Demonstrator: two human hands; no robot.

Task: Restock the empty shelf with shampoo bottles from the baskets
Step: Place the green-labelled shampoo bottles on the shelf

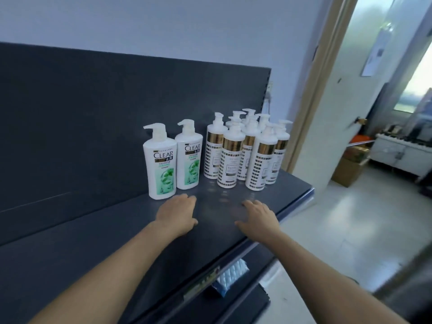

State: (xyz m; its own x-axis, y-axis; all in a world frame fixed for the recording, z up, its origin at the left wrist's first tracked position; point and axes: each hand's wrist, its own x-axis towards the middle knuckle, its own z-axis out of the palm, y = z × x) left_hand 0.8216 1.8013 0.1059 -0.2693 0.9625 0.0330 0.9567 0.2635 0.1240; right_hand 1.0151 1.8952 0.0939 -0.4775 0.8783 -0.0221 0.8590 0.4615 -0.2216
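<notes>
Two white CLEAR bottles (160,164) with pump tops and green leaf labels are stood upright, side by side and nearly touching, on the dark shelf (93,230). Just right of them, gold-band bottles (230,157) are packed in a tight cluster several rows deep: white, pump-topped, with a gold collar and a checked pattern. All bottles are set toward the far right of the shelf, close to the back panel (93,113).

Left hand (177,213) is held palm down near the front CLEAR bottle's base, fingers relaxed and slightly apart, nothing gripped. Right hand (258,218) is likewise flat, fingers spread, nothing held, placed just inside the front edge (287,213). Contact with the shelf surface cannot be told for either hand.

A strip of bare shelf is left between hands and bottles. A broad stretch of bare shelf is seen left of the CLEAR bottles. The shelf's right end is reached just past the cluster. Below the front edge a blue-white pack (231,277) is seen on a lower level. Far right, a doorway (385,113) is open onto a pale floor
</notes>
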